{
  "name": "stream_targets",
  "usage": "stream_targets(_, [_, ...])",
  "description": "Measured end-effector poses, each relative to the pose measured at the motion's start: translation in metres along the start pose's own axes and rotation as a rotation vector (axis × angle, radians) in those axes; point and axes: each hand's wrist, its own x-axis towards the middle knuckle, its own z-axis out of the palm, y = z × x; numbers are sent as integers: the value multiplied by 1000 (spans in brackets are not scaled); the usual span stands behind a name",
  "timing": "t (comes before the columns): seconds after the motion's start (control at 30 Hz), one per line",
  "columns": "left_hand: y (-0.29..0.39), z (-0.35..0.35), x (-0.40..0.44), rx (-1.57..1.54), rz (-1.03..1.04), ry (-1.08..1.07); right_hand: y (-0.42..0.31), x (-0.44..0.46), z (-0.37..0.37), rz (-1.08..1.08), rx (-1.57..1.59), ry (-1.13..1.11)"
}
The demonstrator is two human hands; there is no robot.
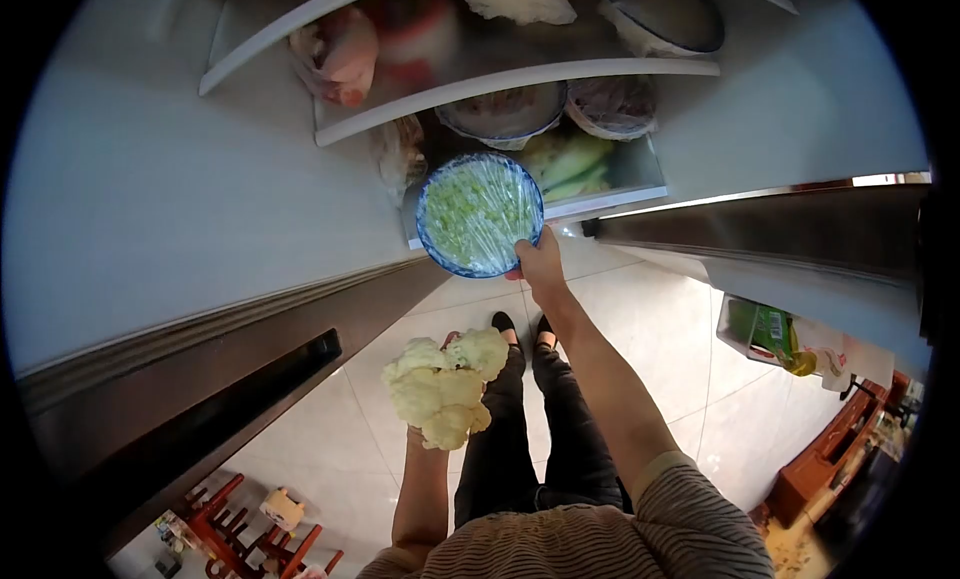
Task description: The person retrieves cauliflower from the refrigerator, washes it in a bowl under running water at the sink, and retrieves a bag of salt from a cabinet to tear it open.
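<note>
There is room to pass between the left door point(250, 344) and the right door point(780, 234). The wrapped plate point(475, 214) blocks the middle of the way in. Past it, a bag point(400, 154) on the left and green vegetables point(580, 167) on the right take up room. A shelf point(500, 82) runs across, far. Nearer, a gap sits between the plate and the cauliflower point(440, 389).

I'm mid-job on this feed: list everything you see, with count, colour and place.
Wrapped plate: one, blue-rimmed, green contents, before the fridge drawer
Cauliflower: one cluster, cream, above the floor
Covered dishes: at least four, some blue-rimmed, inside fridge
Bag: one, pinkish, upper left shelf
Vegetables: uncountable, green, in drawer
Fridge doors: two, dark, either side
Green package: one, green, by right door
Wooden furniture: count unclear, red-brown, lower corners
Shoes: two, black, on floor
Right hand: one, bare, gripping plate
Left hand: one, bare, mostly hidden behind cauliflower
</note>
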Motion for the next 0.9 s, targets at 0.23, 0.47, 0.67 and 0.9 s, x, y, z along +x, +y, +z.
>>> stream_targets(0.23, [0, -14, -10, 304, 91, -270, -11, 1, 6, 108, 172, -76])
stream_targets(0.47, [22, -59, -8, 407, 128, -58, 2, 7, 16, 242, 345, -142])
stream_targets(0.67, [3, -9, -30, 405, 221, -14, 5, -31, -21, 248, 251, -104])
stream_targets(0.9, [1, -22, -22, 328, 134, -239, -32, -57, -62, 104, 255, -60])
